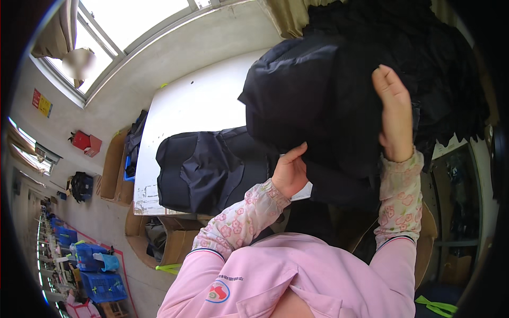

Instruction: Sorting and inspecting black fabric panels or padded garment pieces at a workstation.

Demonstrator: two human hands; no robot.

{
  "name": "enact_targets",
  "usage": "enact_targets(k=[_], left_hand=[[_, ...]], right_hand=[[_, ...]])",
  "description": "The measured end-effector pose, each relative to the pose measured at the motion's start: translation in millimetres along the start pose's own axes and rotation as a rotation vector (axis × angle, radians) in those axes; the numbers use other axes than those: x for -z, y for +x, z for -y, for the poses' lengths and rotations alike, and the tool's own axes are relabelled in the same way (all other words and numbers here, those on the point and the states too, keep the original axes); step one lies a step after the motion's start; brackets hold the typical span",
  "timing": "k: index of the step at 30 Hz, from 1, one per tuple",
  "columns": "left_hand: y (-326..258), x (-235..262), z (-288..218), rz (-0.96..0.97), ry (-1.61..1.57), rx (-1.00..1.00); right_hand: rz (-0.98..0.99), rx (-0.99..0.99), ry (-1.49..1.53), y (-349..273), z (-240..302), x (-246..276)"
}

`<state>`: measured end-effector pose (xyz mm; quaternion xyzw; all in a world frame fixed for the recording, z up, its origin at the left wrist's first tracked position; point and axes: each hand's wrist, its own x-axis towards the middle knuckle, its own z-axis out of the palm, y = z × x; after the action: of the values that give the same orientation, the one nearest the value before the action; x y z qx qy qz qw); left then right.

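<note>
A large black fabric piece [297, 95] is raised above the table's right half, between my two hands. My left hand [291, 172] is closed on its lower left edge, thumb on top and the fingers partly hidden. At its right side my right hand [395, 108] grips the cloth with curled fingers. Left of my left hand, black garment pieces [212, 169] lie flat on the white table [185, 106], a thinner shiny piece over thicker ones. Behind the raised cloth a tall heap of black fabric [435, 69] fills the far right.
Cardboard boxes [180, 241] with dark cloth stand against the table's left and near sides. Blue crates [103, 286] line the floor at the lower left. A window [132, 24] and wall bound the far side. Shelving with glass [458, 196] stands at the right.
</note>
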<state>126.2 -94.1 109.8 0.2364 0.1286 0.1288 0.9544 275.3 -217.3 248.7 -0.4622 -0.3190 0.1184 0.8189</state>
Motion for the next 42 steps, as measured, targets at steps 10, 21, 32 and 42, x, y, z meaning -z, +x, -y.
enact_targets(k=[10,21,32,42], left_hand=[[-63,2,-87,0.763,-0.091,0.315],[-41,57,-119,0.407,0.837,-0.194],[-30,60,-103,0.452,1.789,-0.450],[-47,40,-106,0.393,-0.078,0.053]], right_hand=[[-0.017,0.034,-1.057,-15,-165,149],[-0.056,0.129,-0.601,29,-39,126],[-0.106,0.064,-0.445,28,-37,136],[-0.154,0.331,-1.095,19,-97,167]])
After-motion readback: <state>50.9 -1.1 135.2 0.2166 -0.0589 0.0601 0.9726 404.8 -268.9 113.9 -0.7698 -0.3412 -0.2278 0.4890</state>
